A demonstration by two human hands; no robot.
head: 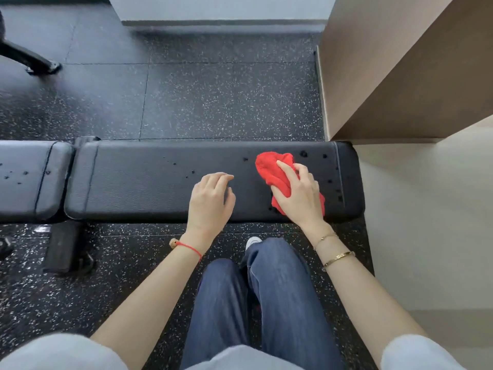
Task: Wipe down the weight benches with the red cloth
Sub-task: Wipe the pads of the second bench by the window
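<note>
A black padded weight bench (138, 180) runs left to right across the middle of the view, its long pad speckled with dark wet drops. My right hand (300, 194) grips a bunched red cloth (272, 169) and presses it onto the pad near its right end. My left hand (210, 201) rests on the pad just left of the cloth, fingers loosely curled and holding nothing. A second, shorter pad (29, 180) of the bench lies at the far left, also spotted with drops.
A tan wall corner (400, 76) stands right behind the bench's right end. The speckled black rubber floor (213, 97) spreads beyond the bench. A black equipment leg (29, 58) sits at the far left. The bench's foot (64, 249) and my knees lie in front.
</note>
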